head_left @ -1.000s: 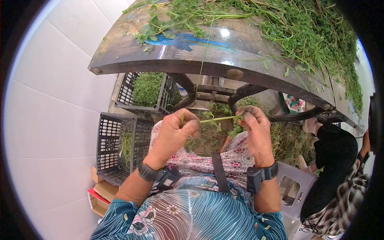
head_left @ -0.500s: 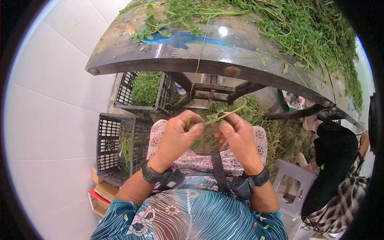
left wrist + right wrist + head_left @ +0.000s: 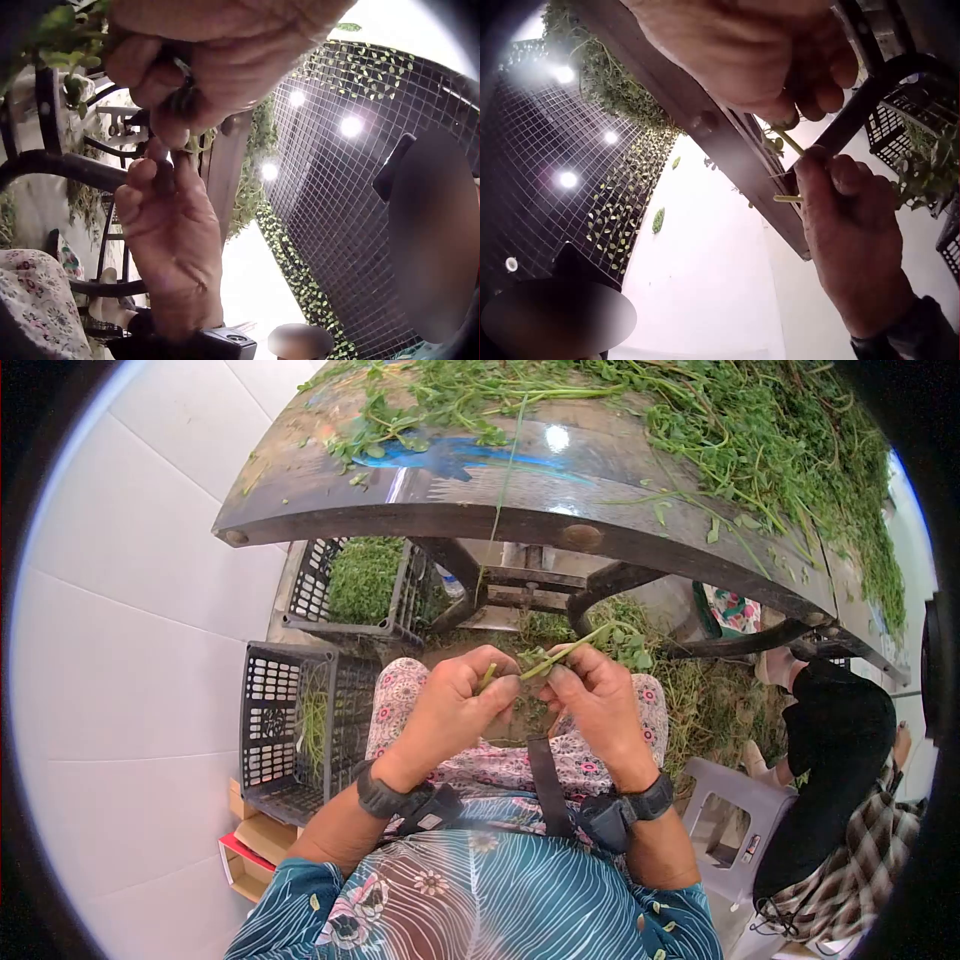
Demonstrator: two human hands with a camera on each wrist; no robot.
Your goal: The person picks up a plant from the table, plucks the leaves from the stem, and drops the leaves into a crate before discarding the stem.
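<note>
Above the lap, the left hand (image 3: 455, 705) pinches a short piece of green stem (image 3: 487, 678) between thumb and fingers. Close beside it the right hand (image 3: 597, 710) grips a leafy green stem (image 3: 567, 651) that slants up to the right, its lower end near the left fingertips. In the right wrist view the left hand (image 3: 851, 240) has a stem end (image 3: 787, 199) sticking out past its thumb, and a thin stem (image 3: 790, 141) spans the small gap between the hands. Curled fingers of the left hand (image 3: 202, 75) partly hide the plant in the left wrist view.
A dark-edged table (image 3: 400, 520) with heaped greens (image 3: 760, 450) stands in front. Below left are a black crate (image 3: 392, 628) of greens and another crate (image 3: 270, 725) holding some stems. A grey stool (image 3: 725, 810) and a seated person in black trousers (image 3: 835, 750) are at right.
The right hand has moved left toward the left hand. The stem, earlier stretched nearly level between both hands, now slants up to the right from the right fingers.
</note>
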